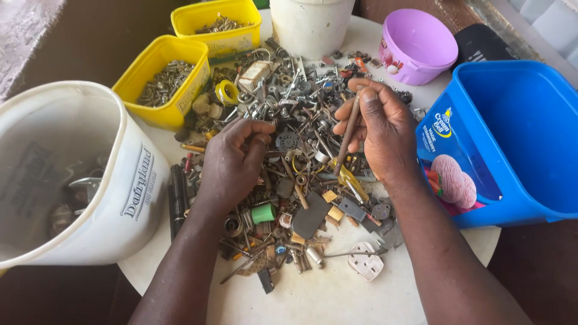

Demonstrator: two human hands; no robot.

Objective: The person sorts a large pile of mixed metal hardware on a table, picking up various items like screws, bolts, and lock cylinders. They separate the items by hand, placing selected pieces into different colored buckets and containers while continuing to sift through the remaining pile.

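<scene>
A big heap of mixed metal hardware (295, 114) covers a round white table (337, 295): screws, bolts, brackets and small plastic parts. My right hand (379, 132) hovers over the heap's right side and holds a long rusty brown rod (347, 135) pinched between thumb and fingers. My left hand (235, 159) rests on the heap's left side with its fingers curled into the parts; whether it grips one is hidden. A green plastic cap (263, 213) and a white electric plug (366, 262) lie near my wrists.
Two yellow tubs (174, 105) (241, 42) with screws stand at the back left. A large white bucket (129, 180) holds metal pieces at left, another white bucket (310, 27) at the back. A purple tub (415, 63) and a blue tub (524, 198) sit at right.
</scene>
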